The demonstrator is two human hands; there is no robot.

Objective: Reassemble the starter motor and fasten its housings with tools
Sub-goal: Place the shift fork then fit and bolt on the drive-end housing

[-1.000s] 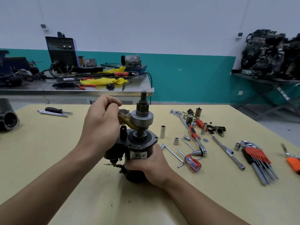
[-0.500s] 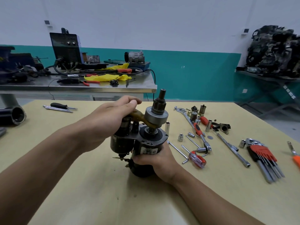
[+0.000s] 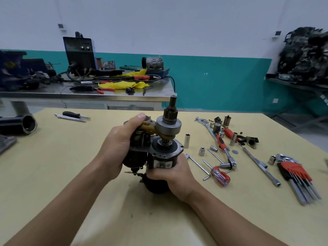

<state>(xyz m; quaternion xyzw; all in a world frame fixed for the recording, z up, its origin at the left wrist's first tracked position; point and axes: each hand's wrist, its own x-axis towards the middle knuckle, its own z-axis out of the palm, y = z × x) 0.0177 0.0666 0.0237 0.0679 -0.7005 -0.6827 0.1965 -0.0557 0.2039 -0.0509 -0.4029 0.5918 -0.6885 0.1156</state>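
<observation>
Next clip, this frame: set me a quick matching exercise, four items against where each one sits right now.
Things:
1. starter motor
2. hex key set
3. yellow cloth
4. black-handled screwdriver

Places:
A. on the steel bench at the back
B. gripped by the left hand and right hand
C. far left of the yellow table
D. right side of the yellow table, in a red holder

Pairs: 1-B, 2-D, 3-A, 4-C
</observation>
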